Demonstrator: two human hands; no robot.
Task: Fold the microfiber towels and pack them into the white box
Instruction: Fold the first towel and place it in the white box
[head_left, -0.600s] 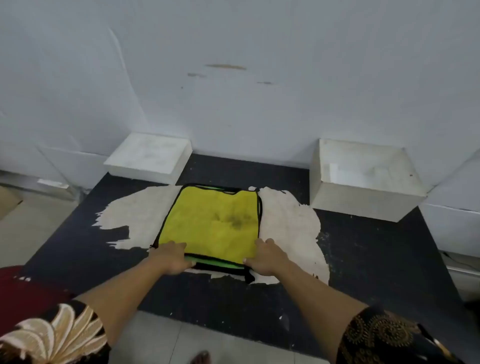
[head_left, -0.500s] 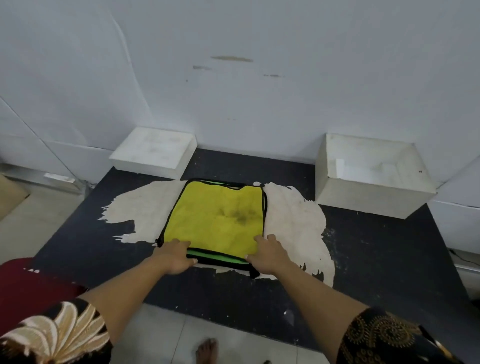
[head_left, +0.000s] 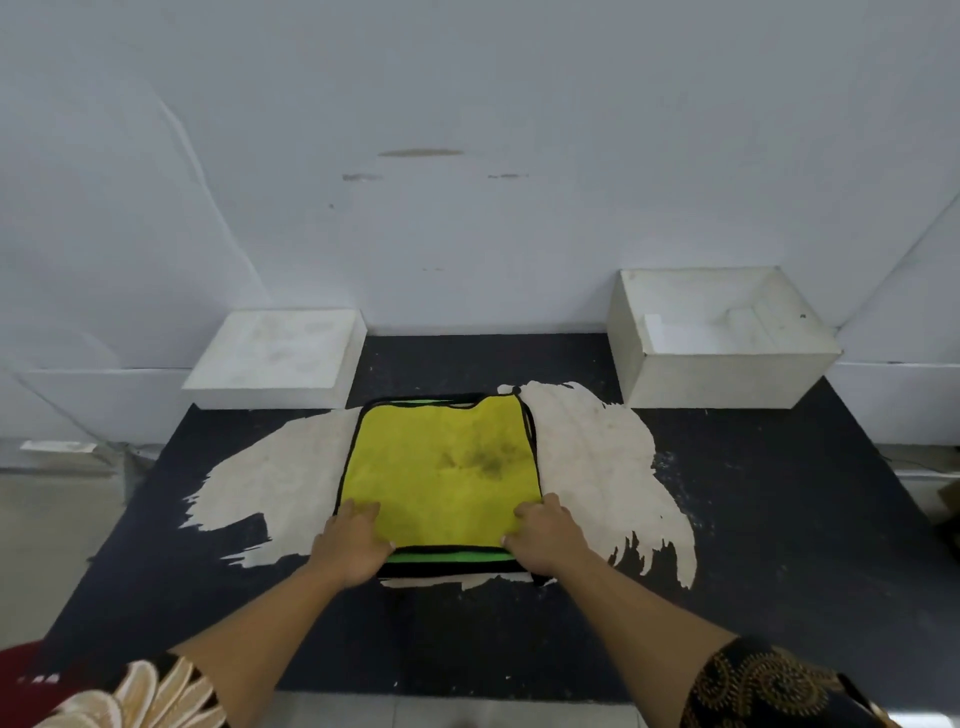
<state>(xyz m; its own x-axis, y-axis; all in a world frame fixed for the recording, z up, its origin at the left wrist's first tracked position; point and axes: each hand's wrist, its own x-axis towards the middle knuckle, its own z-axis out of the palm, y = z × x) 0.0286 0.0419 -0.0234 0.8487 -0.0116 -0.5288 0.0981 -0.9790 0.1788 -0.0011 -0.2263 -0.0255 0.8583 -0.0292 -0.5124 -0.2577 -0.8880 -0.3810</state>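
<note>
No readable text or labels

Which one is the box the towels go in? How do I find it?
Look at the black table against the wall. At its far right corner, beyond the yellow towel, sits the box. It is open on top and hollow; the white block at the far left has a flat, closed top.
</note>
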